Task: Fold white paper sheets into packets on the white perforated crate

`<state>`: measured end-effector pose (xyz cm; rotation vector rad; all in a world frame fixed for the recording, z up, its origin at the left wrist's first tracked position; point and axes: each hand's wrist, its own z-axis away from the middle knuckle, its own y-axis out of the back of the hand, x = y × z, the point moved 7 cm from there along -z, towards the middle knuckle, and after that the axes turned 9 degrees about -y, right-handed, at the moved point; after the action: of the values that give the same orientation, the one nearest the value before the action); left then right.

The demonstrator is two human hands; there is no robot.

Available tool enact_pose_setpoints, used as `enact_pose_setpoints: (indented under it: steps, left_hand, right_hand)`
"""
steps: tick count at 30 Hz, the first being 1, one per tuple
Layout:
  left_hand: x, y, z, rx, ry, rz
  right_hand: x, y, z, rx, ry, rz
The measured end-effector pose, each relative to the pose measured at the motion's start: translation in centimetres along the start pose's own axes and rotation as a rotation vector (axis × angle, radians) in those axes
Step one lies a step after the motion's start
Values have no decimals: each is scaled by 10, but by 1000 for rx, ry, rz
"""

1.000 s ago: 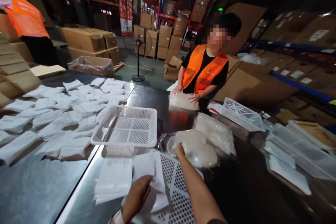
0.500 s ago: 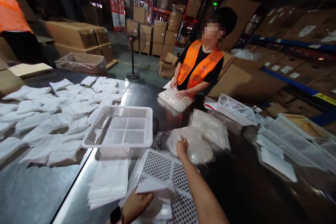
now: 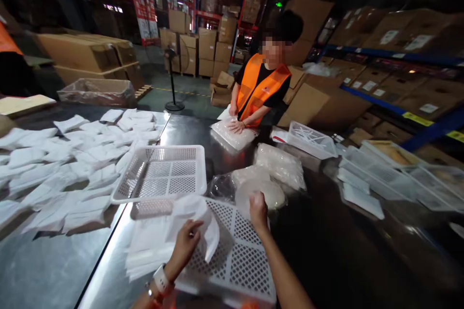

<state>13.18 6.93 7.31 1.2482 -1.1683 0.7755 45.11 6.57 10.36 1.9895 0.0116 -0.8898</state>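
My left hand (image 3: 188, 244), with a watch on its wrist, pinches a bent white pouch (image 3: 192, 210) above the near white mesh basket (image 3: 248, 270). Under the pouch's left side lies a stack of flat white pouches (image 3: 150, 244). My right hand (image 3: 258, 208) is closed at the edge of a translucent, rounded sheet-like piece (image 3: 244, 195); its exact kind is unclear. Behind it, a clear plastic bag (image 3: 222, 187) holds more pale translucent pieces, and a second filled clear bag (image 3: 281, 164) lies beyond.
Another white mesh basket (image 3: 203, 174) stands ahead. Many filled white pouches (image 3: 87, 154) cover the table's left side. Across the table, a person in an orange vest (image 3: 250, 77) presses a clear bag (image 3: 232, 135). Plastic baskets (image 3: 377, 169) stand at right.
My left hand has raised the white pouch and moved it slightly left and forward. My right hand has closed and drawn a translucent piece off the pile. The view has shifted right.
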Motion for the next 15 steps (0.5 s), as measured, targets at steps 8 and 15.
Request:
enact_pose_setpoints:
  steps: [8, 15]
  left_hand:
    - [22, -45, 28, -410, -245, -499]
    - [12, -43, 36, -462, -361, -786]
  right_hand:
    - [-1, 1, 66, -220, 107, 81]
    - [-36, 14, 82, -184, 396, 200]
